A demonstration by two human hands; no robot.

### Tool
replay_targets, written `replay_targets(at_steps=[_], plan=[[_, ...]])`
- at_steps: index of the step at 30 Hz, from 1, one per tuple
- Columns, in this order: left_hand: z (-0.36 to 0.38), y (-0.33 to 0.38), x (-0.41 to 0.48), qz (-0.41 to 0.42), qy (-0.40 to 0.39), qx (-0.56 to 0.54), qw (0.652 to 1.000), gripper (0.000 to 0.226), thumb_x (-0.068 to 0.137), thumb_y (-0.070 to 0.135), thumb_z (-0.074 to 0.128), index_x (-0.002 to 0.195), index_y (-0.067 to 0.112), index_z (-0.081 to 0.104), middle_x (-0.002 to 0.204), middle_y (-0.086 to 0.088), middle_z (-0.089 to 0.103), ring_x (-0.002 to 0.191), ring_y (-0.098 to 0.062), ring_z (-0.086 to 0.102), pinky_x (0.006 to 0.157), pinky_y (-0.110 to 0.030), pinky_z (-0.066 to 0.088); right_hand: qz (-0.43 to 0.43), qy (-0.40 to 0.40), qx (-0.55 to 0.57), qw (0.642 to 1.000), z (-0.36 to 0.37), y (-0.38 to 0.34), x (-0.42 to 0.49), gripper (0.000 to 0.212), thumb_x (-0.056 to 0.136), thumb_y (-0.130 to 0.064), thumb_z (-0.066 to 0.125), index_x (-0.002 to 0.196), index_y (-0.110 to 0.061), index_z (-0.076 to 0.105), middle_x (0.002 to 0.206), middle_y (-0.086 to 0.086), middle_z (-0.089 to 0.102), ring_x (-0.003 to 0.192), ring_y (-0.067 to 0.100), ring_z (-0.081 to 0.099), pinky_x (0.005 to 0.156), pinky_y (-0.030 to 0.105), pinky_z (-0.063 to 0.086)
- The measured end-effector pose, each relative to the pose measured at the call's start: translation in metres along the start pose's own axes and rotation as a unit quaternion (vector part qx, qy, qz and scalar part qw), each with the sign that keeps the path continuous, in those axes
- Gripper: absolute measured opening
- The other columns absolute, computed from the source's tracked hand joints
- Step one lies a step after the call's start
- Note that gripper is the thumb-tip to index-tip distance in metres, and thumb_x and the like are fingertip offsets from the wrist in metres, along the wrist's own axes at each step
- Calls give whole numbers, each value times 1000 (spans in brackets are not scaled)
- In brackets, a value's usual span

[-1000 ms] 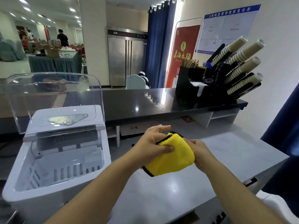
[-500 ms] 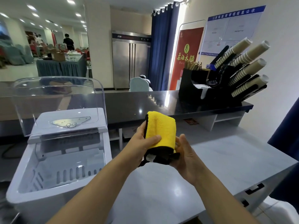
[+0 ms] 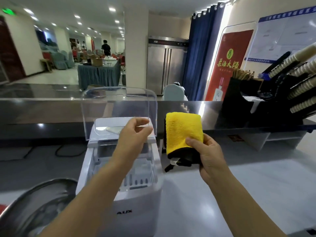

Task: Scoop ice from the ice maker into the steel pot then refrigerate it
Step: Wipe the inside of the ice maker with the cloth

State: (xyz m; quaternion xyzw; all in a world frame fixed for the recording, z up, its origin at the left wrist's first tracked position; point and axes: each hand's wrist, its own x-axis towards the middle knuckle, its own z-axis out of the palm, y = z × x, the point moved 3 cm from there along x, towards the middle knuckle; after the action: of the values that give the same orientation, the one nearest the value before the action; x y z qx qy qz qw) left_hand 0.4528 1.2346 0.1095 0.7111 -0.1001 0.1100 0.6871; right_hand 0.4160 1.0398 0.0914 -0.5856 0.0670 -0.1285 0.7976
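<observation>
The white ice maker [image 3: 136, 202] stands on the counter in front of me, its clear lid [image 3: 119, 106] raised upright and its basket open. My left hand [image 3: 135, 135] hovers over the ice maker just below the lid's edge, fingers loosely curled and holding nothing. My right hand [image 3: 208, 153] grips the lower end of a folded yellow cloth [image 3: 183, 130] with a black edge, held upright to the right of the ice maker. The steel pot [image 3: 27, 209] shows at the lower left, partly cut off by the frame.
A black cup dispenser [image 3: 280, 93] with stacked paper cups sits on the dark raised ledge [image 3: 188, 108] at the right. A steel refrigerator [image 3: 166, 65] stands against the far wall. A black cable [image 3: 68, 151] lies behind the ice maker. Pale counter [image 3: 256, 185] extends right.
My left hand has let go of the yellow cloth and moved left over the ice maker. My right hand now holds the cloth alone. The view has swung left, bringing the steel pot into sight.
</observation>
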Motion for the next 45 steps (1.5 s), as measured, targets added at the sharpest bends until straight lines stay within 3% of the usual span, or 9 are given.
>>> replay_targets(at_steps=[3,8,12,17,20,23,27,40,45], plan=[[-51,11,1,88,153,55,983,15,91,11,56,101,22,58,98,2,60,94,-16,57,78,-24,49,-112,56,-111,986,29,-2,2,26,75,-6,76,97,-16,67,77,-6,70,70,11,66,63,26,52],[-130,14,22,117,375,155,907,44,81,14,64,122,11,48,126,-11,42,114,-21,38,97,-35,38,-335,242,-310,856,76,-8,2,43,67,-7,81,107,-5,63,93,-1,56,85,21,56,71,21,44],[-157,3,54,8,249,172,953,62,84,35,66,137,15,39,141,-7,35,129,-21,33,105,-40,34,-382,305,-363,793,106,6,3,42,67,-10,79,104,1,63,95,15,60,88,35,59,73,36,48],[-154,-14,78,-33,-2,-55,998,54,89,53,39,114,9,60,109,-7,68,104,-22,64,91,-37,51,-428,310,-428,733,154,23,7,44,64,-7,81,104,0,64,100,15,59,90,32,59,79,33,50],[-152,-19,82,-28,-19,-114,993,52,96,46,31,108,5,61,103,-11,71,97,-24,69,84,-37,55,-424,277,-462,728,178,37,10,49,67,-10,81,112,-2,65,112,14,59,102,29,56,90,34,49],[-152,-22,84,-11,-30,-121,992,51,99,42,29,108,4,60,102,-13,71,93,-25,70,80,-35,57,-396,261,-526,706,190,53,13,55,66,-11,81,118,-9,64,123,13,56,118,33,46,96,53,44],[-156,-24,87,-9,-64,-135,989,47,99,41,29,109,8,61,103,-13,70,95,-24,69,78,-30,58,-335,252,-552,721,196,66,18,63,71,-16,77,130,-15,57,151,19,29,140,45,19,109,64,24],[-168,-25,91,-74,-165,-168,969,52,99,44,25,119,10,59,118,-14,64,104,-24,67,91,-45,53,-227,260,-572,744,241,64,23,83,82,-17,58,152,-22,13,159,15,-2,140,42,15,99,58,35],[-168,-26,95,-96,-167,-170,966,53,101,44,24,118,10,61,116,-13,66,103,-23,67,84,-39,56,-292,224,-593,716,261,71,20,86,69,-5,66,146,-21,32,156,21,17,136,49,25,93,63,39]])
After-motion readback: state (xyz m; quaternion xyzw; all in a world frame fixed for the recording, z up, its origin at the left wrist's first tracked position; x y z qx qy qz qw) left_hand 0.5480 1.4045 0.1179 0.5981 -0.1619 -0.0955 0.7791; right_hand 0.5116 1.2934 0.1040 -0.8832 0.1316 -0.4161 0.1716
